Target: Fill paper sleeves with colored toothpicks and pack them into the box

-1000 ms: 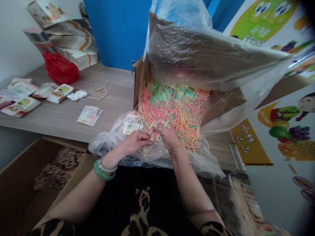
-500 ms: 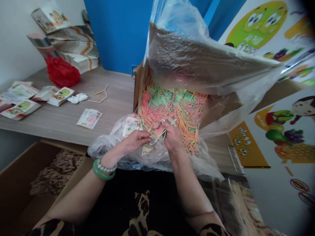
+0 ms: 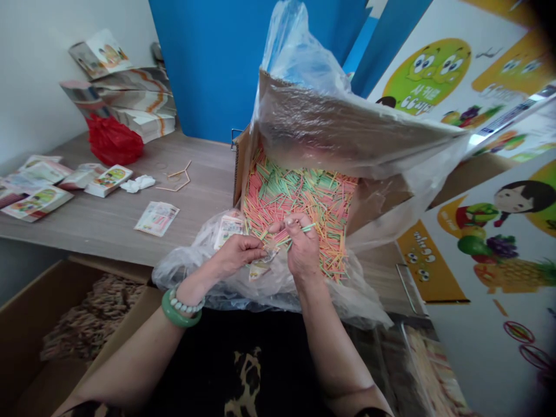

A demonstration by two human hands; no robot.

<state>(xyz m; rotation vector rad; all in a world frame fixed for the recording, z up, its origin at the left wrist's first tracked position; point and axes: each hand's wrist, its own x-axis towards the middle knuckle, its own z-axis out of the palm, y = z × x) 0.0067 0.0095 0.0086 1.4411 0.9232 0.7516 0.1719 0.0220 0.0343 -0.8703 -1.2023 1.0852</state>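
Thin pink, green and yellow sticks lie in my right hand, its fingers closed around them. Just to their left, my left hand pinches the edge of a small clear packet with thumb and forefinger. Both hands are over the near edge of a cardboard box full of loose coloured sticks. A clear plastic liner spills over the box's front edge. Small printed packets rest on it beside my left hand, and another printed piece lies below my fingers.
On the table at left are a printed packet, a crumpled white tissue, bent sticks, a red bag and stacked cartons. Below left, an open carton holds many small bundles. Printed panels stand at right.
The camera view has shifted slightly, so the box sits a little lower and further left. The sticks in my right hand lie flatter; my left hand still pinches the clear packet.
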